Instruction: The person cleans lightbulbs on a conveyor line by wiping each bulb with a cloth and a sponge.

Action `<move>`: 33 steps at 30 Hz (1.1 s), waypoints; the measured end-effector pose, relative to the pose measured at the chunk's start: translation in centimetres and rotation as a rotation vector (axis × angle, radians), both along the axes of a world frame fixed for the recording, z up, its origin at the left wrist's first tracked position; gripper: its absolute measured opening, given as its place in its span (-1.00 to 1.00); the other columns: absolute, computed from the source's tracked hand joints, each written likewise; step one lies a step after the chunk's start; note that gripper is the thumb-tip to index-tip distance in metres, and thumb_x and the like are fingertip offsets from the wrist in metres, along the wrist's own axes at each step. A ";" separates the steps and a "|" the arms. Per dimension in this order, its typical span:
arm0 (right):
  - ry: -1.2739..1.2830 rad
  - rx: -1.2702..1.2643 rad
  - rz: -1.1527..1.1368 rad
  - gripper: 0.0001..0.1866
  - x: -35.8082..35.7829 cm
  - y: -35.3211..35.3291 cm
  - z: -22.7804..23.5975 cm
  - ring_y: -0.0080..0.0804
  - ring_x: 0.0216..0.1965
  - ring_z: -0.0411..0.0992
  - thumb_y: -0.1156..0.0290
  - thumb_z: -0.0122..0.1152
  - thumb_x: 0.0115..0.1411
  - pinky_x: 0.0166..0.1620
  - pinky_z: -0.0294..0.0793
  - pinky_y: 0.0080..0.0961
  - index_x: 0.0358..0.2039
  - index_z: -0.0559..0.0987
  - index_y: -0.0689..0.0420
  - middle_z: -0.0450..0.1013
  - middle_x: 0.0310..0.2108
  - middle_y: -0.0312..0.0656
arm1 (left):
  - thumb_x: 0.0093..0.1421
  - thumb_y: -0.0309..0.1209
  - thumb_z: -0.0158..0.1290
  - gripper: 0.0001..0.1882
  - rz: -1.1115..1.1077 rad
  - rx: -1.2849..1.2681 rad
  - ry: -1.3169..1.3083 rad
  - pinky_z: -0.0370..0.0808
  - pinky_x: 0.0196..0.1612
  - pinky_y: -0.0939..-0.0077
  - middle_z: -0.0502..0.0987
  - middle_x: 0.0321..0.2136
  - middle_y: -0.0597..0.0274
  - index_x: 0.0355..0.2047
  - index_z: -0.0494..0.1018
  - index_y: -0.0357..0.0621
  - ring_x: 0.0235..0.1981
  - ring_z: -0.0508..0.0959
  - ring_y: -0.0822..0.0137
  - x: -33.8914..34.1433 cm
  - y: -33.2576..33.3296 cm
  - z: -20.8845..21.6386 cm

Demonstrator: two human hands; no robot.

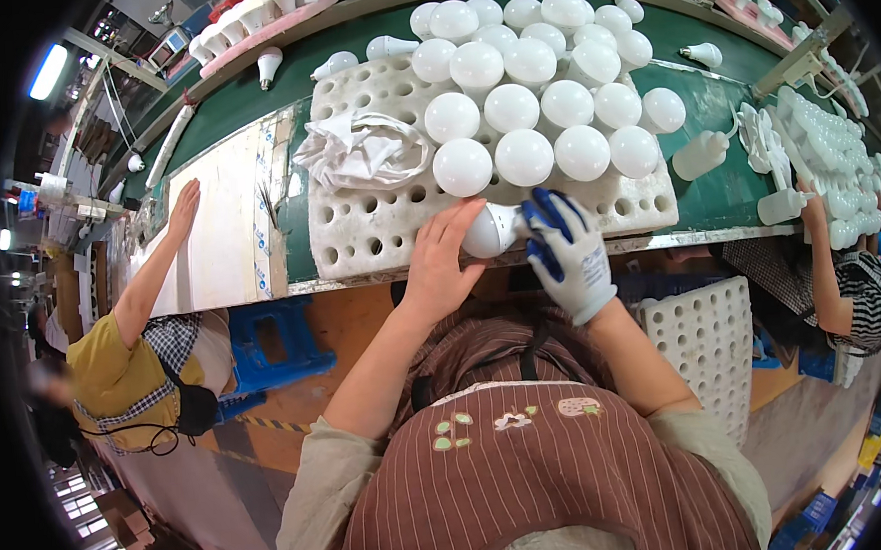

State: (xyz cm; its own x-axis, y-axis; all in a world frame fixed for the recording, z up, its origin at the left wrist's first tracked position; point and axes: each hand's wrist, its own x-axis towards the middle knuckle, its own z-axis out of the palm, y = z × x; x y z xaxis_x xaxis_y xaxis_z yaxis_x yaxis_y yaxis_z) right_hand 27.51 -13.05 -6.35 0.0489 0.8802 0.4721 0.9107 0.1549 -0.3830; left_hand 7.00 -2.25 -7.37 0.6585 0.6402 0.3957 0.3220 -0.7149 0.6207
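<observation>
Green tabletop (711, 201) beyond, left hand (447, 260) and right hand (567, 253) hold an LED bulb (486, 235) mid-frame, likely a handling step wanting steadiness next.

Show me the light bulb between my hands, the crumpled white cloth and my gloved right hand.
Held light bulb (490, 233): head view, on its white dome.
Crumpled white cloth (364, 153): head view, middle of its folds.
Gloved right hand (571, 256): head view, back of the hand.
</observation>
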 end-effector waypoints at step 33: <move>0.088 -0.014 0.116 -0.42 -1.4 -1.4 2.0 0.10 0.27 0.25 0.32 0.33 0.07 0.29 0.19 0.03 0.15 0.50 0.04 0.31 0.27 0.00 | -0.09 -0.38 0.41 -0.17 -0.024 -0.102 0.013 0.35 0.20 0.10 0.45 0.08 0.02 0.21 0.32 -0.12 0.11 0.41 -0.07 1.1 -0.5 1.0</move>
State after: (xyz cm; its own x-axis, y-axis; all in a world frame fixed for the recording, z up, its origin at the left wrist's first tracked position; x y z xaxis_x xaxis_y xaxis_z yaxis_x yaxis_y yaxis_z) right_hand 26.08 -14.47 -4.31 -0.0136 0.8888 0.4581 0.8499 0.2516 -0.4631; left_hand 8.14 -2.74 -6.35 0.6783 0.6611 0.3205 0.3143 -0.6554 0.6868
